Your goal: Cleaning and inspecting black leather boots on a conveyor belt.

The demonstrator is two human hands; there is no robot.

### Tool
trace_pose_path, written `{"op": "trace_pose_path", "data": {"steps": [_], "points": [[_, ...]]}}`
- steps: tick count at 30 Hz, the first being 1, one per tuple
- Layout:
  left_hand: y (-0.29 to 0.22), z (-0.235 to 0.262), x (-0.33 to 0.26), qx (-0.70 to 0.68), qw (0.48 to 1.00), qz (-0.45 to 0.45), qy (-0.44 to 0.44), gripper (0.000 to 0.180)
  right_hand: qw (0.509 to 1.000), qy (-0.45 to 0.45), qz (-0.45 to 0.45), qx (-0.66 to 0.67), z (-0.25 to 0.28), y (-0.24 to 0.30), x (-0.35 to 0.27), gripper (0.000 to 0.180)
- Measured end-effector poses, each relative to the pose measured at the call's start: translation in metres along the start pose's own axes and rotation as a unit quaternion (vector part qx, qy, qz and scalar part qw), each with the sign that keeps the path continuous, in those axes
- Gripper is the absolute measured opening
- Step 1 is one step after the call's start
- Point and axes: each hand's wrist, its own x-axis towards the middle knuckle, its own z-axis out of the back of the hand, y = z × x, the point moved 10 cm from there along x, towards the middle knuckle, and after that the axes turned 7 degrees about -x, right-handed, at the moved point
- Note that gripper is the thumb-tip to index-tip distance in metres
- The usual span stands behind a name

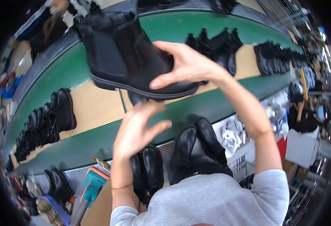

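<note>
A black ankle boot [114, 56] with an elastic side panel is held up over the green conveyor belt. My right hand [190, 64] grips it around the toe, thumb on the near side and fingers over the top. Below the sole is my left hand [137, 126], a little smeared by motion, thumb spread away from the fingers and nothing seen in it. Just past its fingertips a dark shape shows under the sole, mostly hidden by the held boot.
Rows of black boots stand on tan boards along the green belt [180, 109], left [63, 109] and right [271, 58]. More boots [184, 147] stand close in front of me. A teal-headed tool [93, 182] leans at lower left. People work at far left and right.
</note>
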Motion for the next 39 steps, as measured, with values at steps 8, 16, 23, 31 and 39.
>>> {"op": "trace_pose_path", "data": {"steps": [8, 16, 23, 31, 39], "points": [[-0.090, -0.058, -0.019, -0.172, 0.980, 0.070, 0.070, 0.041, 0.918, 0.228, -0.091, -0.312, 0.010, 0.041, -0.185, 0.071], [-0.054, -0.210, -0.126, -0.484, 0.768, 0.399, 0.133, 0.047, 0.980, 0.126, -0.073, -0.138, 0.007, 0.019, -0.292, 0.061], [-0.054, -0.252, -0.188, -0.690, 0.621, 0.371, 0.029, 0.045, 0.782, -0.180, -0.504, -0.321, -0.079, -0.211, -0.538, 0.037], [-0.060, -0.259, -0.222, -0.690, 0.630, 0.345, -0.089, 0.046, 0.959, -0.221, -0.131, -0.122, -0.129, -0.126, -0.480, 0.020], [-0.067, -0.253, -0.232, -0.682, 0.636, 0.312, -0.181, 0.046, 0.783, -0.427, -0.388, -0.231, 0.001, -0.242, -0.583, 0.009]]}}
